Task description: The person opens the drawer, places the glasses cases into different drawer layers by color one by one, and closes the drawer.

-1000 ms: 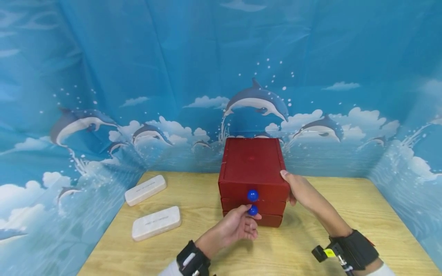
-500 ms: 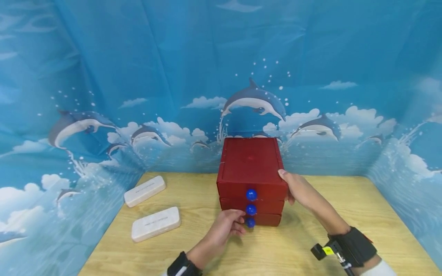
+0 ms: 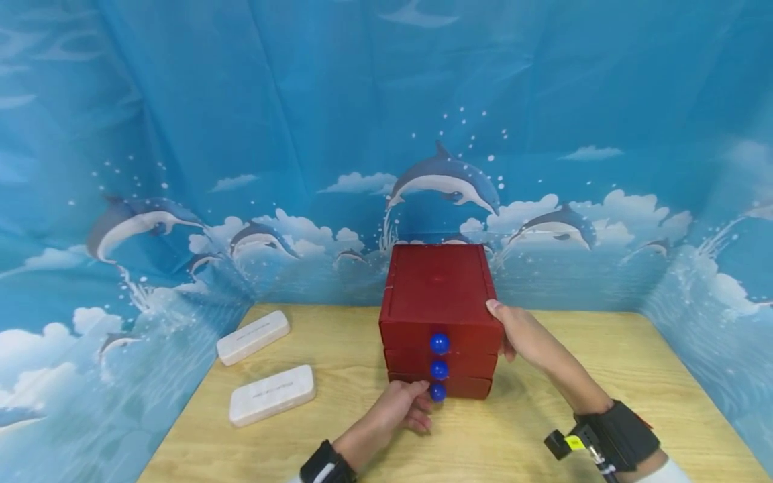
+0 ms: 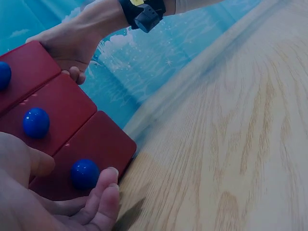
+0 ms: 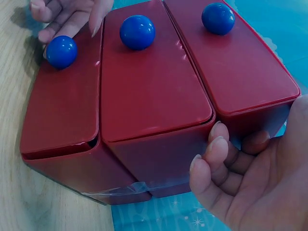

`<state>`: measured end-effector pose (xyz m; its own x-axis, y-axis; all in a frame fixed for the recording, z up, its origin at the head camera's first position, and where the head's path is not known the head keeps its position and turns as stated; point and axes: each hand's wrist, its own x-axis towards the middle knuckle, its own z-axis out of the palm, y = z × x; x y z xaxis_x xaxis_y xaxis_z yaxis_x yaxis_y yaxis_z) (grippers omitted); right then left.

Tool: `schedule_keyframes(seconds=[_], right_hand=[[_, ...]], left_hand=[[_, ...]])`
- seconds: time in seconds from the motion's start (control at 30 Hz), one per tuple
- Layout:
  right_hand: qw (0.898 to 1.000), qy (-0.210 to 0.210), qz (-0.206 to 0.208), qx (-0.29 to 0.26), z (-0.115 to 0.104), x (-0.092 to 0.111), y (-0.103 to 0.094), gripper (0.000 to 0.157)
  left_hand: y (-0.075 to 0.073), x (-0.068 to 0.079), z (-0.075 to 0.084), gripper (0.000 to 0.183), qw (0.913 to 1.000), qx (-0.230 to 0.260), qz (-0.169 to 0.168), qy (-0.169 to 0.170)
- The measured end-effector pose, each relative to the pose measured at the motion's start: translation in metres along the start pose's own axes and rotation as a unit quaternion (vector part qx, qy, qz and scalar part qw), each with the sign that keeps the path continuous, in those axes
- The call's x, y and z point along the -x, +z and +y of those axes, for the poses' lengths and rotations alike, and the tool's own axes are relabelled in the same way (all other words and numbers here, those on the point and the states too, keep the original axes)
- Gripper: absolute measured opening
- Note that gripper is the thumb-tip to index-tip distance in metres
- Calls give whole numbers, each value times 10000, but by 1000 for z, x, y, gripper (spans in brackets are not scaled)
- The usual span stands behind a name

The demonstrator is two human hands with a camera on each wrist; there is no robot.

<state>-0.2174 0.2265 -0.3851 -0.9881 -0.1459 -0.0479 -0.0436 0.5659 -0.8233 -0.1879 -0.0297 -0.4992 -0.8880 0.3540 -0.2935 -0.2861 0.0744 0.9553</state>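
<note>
- One red three-drawer cabinet (image 3: 437,285) stands on our wood-grain table (image 3: 543,436), near the dolphin-print backdrop (image 3: 338,100).
- Our left hand (image 3: 400,409): thumb and fingers apart around the bottom blue knob (image 3: 437,392); we can't tell contact.
- Our right hand (image 3: 522,330) grips the cabinet, thumb on top edge, fingers curled against its side.
- Two white cases (image 3: 273,395) lie left of it.
</note>
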Motion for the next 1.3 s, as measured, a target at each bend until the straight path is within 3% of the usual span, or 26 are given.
schedule_keyframes(seconds=[0.23, 0.57, 0.9, 1.3], right_hand=[[10000, -35, -10, -5, -1, 2, 1, 75], [10000, -40, 6, 85, -2, 1, 1, 76], [9998, -168, -57, 82, 0, 0, 1, 76], [9999, -102, -46, 85, -3, 0, -1, 75]], left_hand=[[7, -5, -3, 45, 9994, 175, -274, -98], [12, -9, -9, 38, 9998, -137, -171, -14], [13, -6, -8, 34, 9999, -108, -36, -8], [13, 15, -12, 33, 9989, -396, -144, -210]])
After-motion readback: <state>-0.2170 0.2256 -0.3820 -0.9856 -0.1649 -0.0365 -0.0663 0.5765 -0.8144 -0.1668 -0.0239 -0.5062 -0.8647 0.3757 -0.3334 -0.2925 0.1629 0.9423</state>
